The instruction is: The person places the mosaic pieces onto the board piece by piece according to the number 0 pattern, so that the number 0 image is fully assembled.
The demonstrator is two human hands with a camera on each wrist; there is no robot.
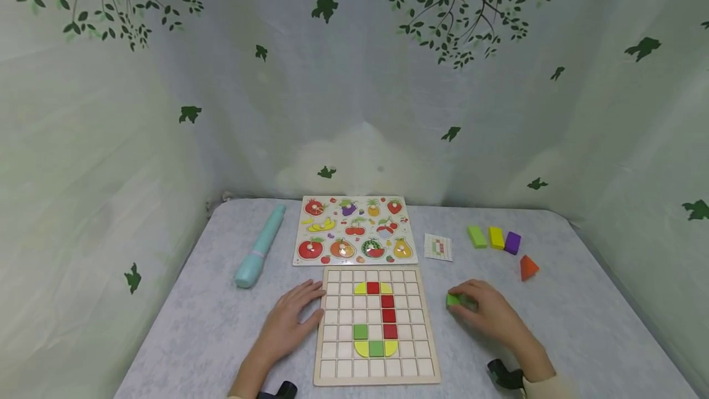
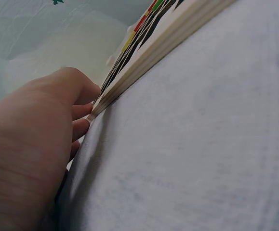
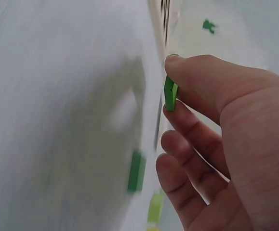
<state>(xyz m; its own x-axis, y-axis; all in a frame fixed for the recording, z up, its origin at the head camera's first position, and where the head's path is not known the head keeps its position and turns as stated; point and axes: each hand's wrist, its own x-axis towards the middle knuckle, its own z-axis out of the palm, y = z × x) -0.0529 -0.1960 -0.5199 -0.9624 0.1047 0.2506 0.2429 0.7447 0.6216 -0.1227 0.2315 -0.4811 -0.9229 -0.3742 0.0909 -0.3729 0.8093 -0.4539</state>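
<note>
A wooden grid board lies at the front middle of the table, with red, green and yellow tiles set in its squares. My left hand rests flat on the table against the board's left edge, fingers touching it. To the right of the board, my right hand pinches a small green tile between thumb and fingers; the right wrist view shows this tile held just above the table.
A fruit puzzle board lies behind the grid board, a teal tube to its left. A pattern card, green, yellow, purple blocks and an orange triangle sit at the right. Curtains surround the table.
</note>
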